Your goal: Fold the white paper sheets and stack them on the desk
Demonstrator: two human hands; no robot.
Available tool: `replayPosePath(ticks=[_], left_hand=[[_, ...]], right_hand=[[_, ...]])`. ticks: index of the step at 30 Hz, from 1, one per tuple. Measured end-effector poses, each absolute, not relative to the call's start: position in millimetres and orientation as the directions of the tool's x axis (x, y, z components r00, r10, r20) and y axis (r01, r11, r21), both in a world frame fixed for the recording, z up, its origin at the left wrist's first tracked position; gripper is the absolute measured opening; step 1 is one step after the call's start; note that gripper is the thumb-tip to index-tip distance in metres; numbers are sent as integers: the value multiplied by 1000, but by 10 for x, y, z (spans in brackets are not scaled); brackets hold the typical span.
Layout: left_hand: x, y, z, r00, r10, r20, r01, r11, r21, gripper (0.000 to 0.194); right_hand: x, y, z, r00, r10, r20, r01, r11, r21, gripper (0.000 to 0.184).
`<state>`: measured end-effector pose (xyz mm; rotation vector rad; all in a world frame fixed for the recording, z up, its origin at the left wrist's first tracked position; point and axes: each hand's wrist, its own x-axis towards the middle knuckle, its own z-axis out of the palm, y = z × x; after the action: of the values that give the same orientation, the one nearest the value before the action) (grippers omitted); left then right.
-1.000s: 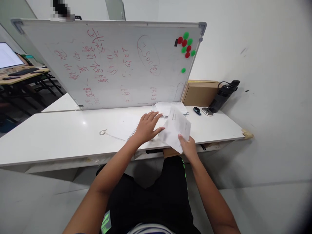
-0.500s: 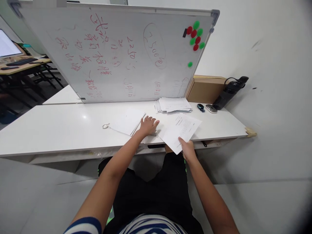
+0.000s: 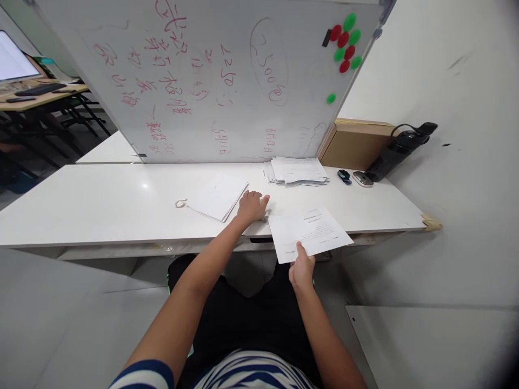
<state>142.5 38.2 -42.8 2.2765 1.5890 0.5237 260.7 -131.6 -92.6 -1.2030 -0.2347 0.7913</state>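
Note:
My right hand (image 3: 302, 268) pinches the lower edge of a printed sheet of paper (image 3: 318, 237), thumb on top, and holds it tilted over the desk's front edge. Near that edge my left hand (image 3: 252, 206) reaches palm down, fingers bent a little and thumb apart. Just below its palm a small metallic end of an object (image 3: 263, 218) shows by the sheet's left corner; the remainder is hidden under the hand, so its kind is unclear. Left of this hand lies a thin stack of white sheets (image 3: 221, 197) on the desk.
The white desk (image 3: 101, 210) carries a thicker paper pile (image 3: 298, 170), a computer mouse (image 3: 362, 179), a small dark watch-like item (image 3: 344, 175), a white ring-shaped item (image 3: 180, 203), a cardboard box (image 3: 352, 143) and a black bottle (image 3: 395, 154). A whiteboard (image 3: 239, 119) stands behind.
The sheet in my right hand has turned clockwise and come slightly lower, toward me. My left hand stays at nearly the same spot on the desk. The camera view has tilted down.

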Motion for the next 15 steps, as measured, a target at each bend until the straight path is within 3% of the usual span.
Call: replayPosePath(ticks=[6, 15], left_hand=[[1428, 383, -450, 295, 944, 146, 835, -329, 441, 56], [1418, 373, -451, 291, 940, 178, 823, -341, 455, 60]], right_hand=[[2498, -1321, -996, 670, 687, -281, -464, 93, -881, 65], [2534, -1433, -1052, 675, 695, -249, -365, 21, -931, 62]])
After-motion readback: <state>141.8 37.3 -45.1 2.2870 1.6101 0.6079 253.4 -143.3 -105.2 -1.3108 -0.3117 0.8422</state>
